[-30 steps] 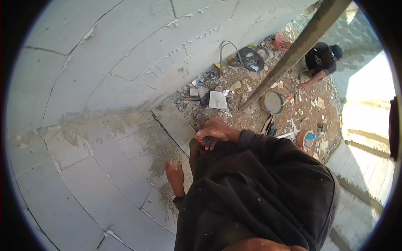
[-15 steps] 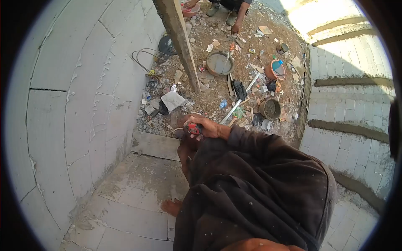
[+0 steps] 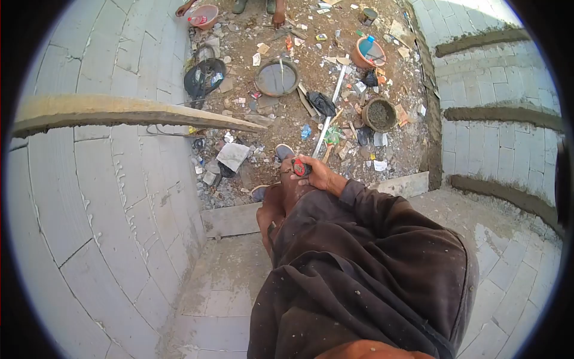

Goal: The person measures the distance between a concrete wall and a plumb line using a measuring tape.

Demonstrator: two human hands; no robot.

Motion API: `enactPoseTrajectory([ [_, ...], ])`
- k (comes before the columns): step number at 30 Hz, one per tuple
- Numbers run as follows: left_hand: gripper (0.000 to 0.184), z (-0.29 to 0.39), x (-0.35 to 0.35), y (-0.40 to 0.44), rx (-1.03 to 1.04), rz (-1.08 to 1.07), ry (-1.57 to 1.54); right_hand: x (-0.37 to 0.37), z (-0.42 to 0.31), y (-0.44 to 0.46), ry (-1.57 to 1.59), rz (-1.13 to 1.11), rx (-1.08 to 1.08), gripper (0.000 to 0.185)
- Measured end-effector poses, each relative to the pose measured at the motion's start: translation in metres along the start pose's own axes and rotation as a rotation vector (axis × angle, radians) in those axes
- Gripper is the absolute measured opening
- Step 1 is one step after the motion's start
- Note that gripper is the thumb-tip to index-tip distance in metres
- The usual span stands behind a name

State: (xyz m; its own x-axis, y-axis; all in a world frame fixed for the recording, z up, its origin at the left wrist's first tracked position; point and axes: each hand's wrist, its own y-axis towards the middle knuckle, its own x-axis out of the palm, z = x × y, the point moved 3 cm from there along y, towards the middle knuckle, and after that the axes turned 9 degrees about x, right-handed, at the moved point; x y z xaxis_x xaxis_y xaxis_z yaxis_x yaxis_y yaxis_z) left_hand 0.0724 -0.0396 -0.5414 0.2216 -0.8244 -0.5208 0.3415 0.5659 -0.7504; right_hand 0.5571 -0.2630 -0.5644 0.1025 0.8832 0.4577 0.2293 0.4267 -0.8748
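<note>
My right hand (image 3: 320, 173) is closed around a red and black tape measure (image 3: 301, 168), held over my bent legs (image 3: 293, 190). The case shows between thumb and fingers; I see no blade drawn out. A dark, loose sleeve (image 3: 388, 206) covers that arm. My left hand is not in view. Below the tape measure, my grey shoes (image 3: 284, 151) are on the rubble near the edge of a pale slab (image 3: 233, 220).
A wooden plank (image 3: 137, 113) juts across from the left, beside the block wall (image 3: 113, 197). On the littered ground are a basin of grey water (image 3: 277, 78), a mortar bucket (image 3: 380, 115), an orange tub (image 3: 369, 52) and a metal bar (image 3: 332, 107). Another person's hand (image 3: 278, 20) touches the ground.
My view has turned, and the plank now lies nearly level across the left side. Skin seen low beside my clothing, perhaps my left hand, has gone. The tape measure stays in my right hand.
</note>
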Motion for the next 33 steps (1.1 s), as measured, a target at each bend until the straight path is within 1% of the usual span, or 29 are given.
enactPoseTrajectory([
  [5, 0.034, 0.039, 0.015, 0.015, -0.029, -0.061, -0.042, -0.05, -0.038, 0.001, 0.119, 0.022, -0.026, 0.044],
  [7, 0.034, 0.049, 0.017, 0.021, -0.035, -0.075, -0.051, -0.059, -0.054, -0.006, 0.101, 0.096, -0.031, 0.045],
  [8, 0.034, 0.054, 0.017, 0.024, -0.033, -0.079, -0.054, -0.067, -0.06, -0.006, 0.049, 0.175, -0.03, 0.048],
  [11, 0.034, 0.071, 0.015, 0.035, -0.007, -0.089, -0.071, -0.082, -0.085, -0.012, 0.026, 0.19, -0.079, 0.051],
  [12, 0.034, 0.08, 0.013, 0.04, 0.023, -0.074, -0.084, -0.08, -0.093, -0.022, 0.005, 0.217, -0.114, 0.048],
  [14, 0.035, 0.105, 0.012, 0.049, 0.137, 0.009, -0.12, -0.077, -0.103, -0.015, -0.039, 0.082, -0.133, 0.043],
  [15, 0.035, 0.117, 0.011, 0.053, 0.223, 0.077, -0.112, -0.073, -0.108, -0.021, -0.158, 0.082, -0.088, 0.041],
  [17, 0.034, 0.157, 0.007, 0.044, 0.301, 0.25, -0.138, -0.06, -0.114, -0.002, -0.39, -0.022, -0.128, 0.044],
  [18, 0.034, 0.192, -0.01, 0.034, 0.395, 0.266, -0.054, -0.053, -0.117, 0.009, -0.539, -0.061, -0.111, 0.045],
  [20, 0.034, 0.267, -0.034, 0.005, 0.326, 0.304, -0.099, 0.003, -0.125, 0.002, -0.671, -0.223, -0.074, 0.056],
  [21, 0.036, 0.287, -0.041, -0.002, 0.38, 0.352, -0.195, 0.038, -0.127, -0.004, -0.745, -0.317, -0.024, 0.062],
  [22, 0.038, 0.304, -0.045, -0.005, 0.449, 0.387, -0.273, 0.058, -0.122, 0.003, -0.829, -0.37, 0.029, 0.067],
  [24, 0.053, 0.324, -0.042, -0.007, 0.574, 0.42, -0.439, 0.126, -0.11, -0.007, -1.118, -0.575, -0.091, 0.072],
  [25, 0.059, 0.335, -0.045, -0.017, 0.523, 0.376, -0.631, 0.166, -0.1, -0.019, -1.157, -0.648, -0.088, 0.072],
  [27, 0.068, 0.352, -0.042, -0.035, 0.416, 0.274, -1.0, 0.241, -0.07, -0.054, -1.666, -0.841, -0.488, 0.069],
  [28, 0.071, 0.351, -0.044, -0.038, 0.356, 0.223, -1.172, 0.268, -0.049, -0.06, -1.727, -0.916, -0.48, 0.079],
  [29, 0.071, 0.346, -0.049, -0.041, 0.376, 0.269, -1.179, 0.294, -0.03, -0.073, -1.735, -0.965, -0.497, 0.079],
  [31, 0.07, 0.331, -0.058, -0.046, 0.556, -0.021, -1.722, 0.343, 0.015, -0.115, -1.872, -1.281, -0.756, 0.093],
  [32, 0.07, 0.311, -0.063, -0.045, 0.581, 0.008, -1.717, 0.362, 0.038, -0.132, -1.909, -1.412, -1.096, 0.103],
  [33, 0.067, 0.294, -0.071, -0.044, 0.715, -0.014, -1.82, 0.378, 0.06, -0.146, -1.9, -1.439, -1.12, 0.103],
])
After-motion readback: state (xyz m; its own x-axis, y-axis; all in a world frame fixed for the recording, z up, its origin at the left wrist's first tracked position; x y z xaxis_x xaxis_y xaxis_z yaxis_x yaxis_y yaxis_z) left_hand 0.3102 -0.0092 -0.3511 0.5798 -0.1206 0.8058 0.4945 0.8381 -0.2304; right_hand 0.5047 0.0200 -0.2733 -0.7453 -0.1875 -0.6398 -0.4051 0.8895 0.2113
